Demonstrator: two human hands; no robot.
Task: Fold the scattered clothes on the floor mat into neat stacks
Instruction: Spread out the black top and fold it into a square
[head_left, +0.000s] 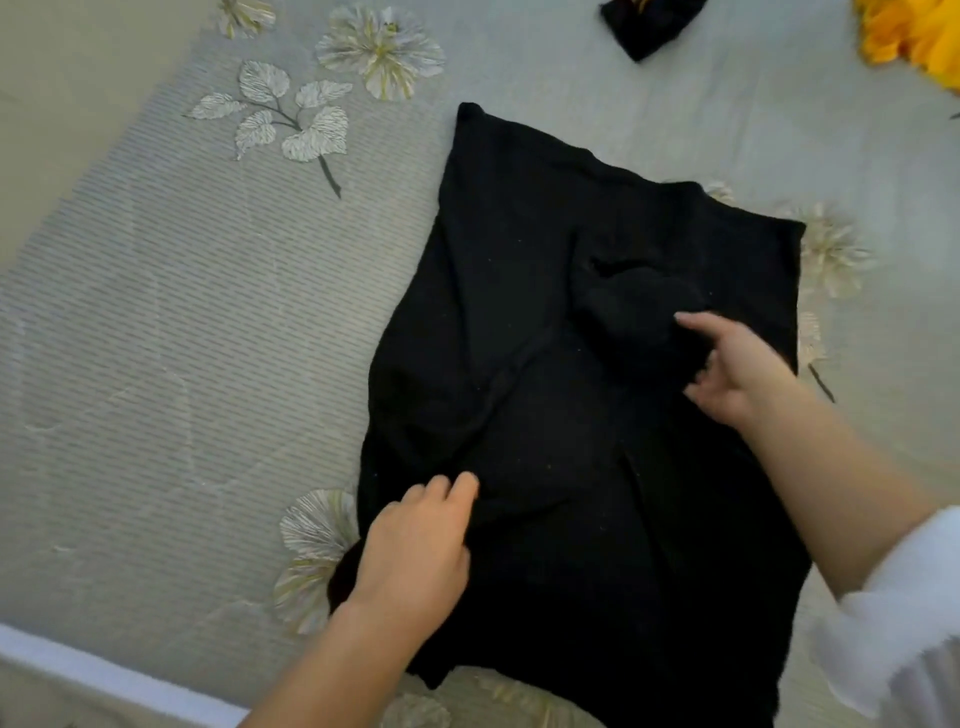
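Black garment lies spread on the floor mat, roughly centre, with creases running lengthwise and a bunched fold near its right side. Left hand rests on the near left edge, fingers curled, grip pinching a ridge of the black cloth. Right hand sits on the right side at the bunched fold; fingers are bent into the fabric, but cannot tell if the grip is pressed together on it. White sleeve is pushed up the right forearm. Dark bundle and yellow cloth lie at the far edge, well apart from the garment.
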